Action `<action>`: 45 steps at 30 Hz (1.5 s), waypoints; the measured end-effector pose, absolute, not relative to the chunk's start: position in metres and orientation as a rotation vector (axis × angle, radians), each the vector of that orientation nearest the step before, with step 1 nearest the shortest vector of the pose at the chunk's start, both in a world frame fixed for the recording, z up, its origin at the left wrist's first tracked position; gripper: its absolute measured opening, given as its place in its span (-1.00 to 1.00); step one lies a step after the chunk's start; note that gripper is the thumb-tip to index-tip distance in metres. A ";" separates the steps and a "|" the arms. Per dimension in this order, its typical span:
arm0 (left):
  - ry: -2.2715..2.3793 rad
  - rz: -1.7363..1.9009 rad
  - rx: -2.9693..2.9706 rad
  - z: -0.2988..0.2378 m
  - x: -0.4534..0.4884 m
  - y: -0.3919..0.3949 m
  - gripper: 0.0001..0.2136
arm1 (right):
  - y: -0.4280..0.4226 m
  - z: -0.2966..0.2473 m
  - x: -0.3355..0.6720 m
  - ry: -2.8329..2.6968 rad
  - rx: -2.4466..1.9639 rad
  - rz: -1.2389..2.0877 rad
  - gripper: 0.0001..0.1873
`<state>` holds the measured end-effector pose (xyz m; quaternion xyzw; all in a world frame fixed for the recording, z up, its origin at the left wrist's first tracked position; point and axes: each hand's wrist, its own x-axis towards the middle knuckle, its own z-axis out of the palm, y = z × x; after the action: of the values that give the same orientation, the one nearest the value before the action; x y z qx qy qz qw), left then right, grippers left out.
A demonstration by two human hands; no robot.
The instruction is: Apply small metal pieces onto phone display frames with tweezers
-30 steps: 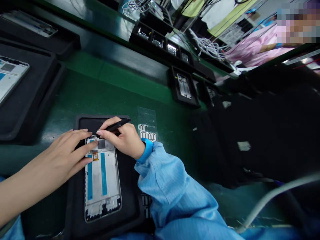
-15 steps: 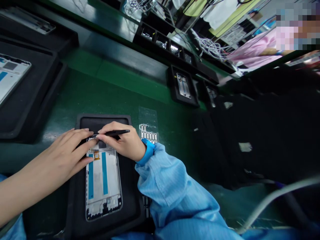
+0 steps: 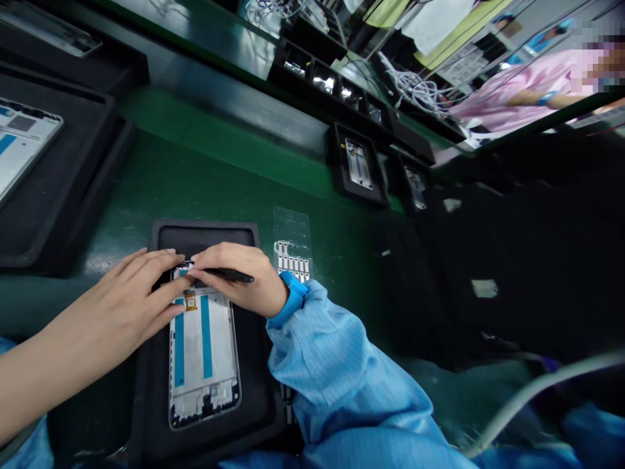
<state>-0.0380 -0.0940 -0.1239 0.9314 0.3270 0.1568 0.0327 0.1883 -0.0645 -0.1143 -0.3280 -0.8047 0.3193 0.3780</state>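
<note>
A phone frame (image 3: pixel 219 352) with two blue strips lies face up in a black foam tray (image 3: pixel 146 417). My left hand (image 3: pixel 129 293) rests over its upper left edge, fingers stretched and spread, the thumb by a small orange flex cable (image 3: pixel 190 300). In my right hand (image 3: pixel 251 273) is a slim black pen-shaped tool (image 3: pixel 229 274), gripped between thumb and fingers. Its tip is hidden by my fingers at the top of the frame. A blue band (image 3: pixel 291 298) circles my right wrist.
Beside the tray lies a clear sheet with small white stickers (image 3: pixel 293 264). Stacked black trays (image 3: pixel 92 163) at the left hold another phone frame (image 3: pixel 24 140). A small tray with a frame (image 3: pixel 359 163) sits farther back. Dark stacked material (image 3: pixel 488 247) fills the right; a person in pink (image 3: pixel 527 78) is beyond.
The rear end of the black tool has dropped lower as my right hand tilted and shifted slightly. My left hand stays at nearly the same place on the frame.
</note>
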 end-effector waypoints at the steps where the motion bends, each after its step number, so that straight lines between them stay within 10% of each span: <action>1: 1.006 0.488 2.871 -0.123 -0.038 -0.095 -0.64 | -0.064 -0.114 0.188 -2.015 -0.858 0.826 -0.85; 13: 1.093 0.518 2.796 -0.118 -0.030 -0.100 -0.65 | -0.057 -0.114 0.179 -1.314 -1.144 1.328 -0.55; 45: 1.112 0.514 2.895 -0.121 -0.026 -0.104 -0.69 | -0.061 -0.118 0.180 -1.518 -1.199 1.130 -0.80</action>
<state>-0.0264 -0.1045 -0.1209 0.9209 0.3538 0.1637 -0.0009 0.1802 -0.0612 -0.1181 -0.4816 -0.6100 0.4541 0.4355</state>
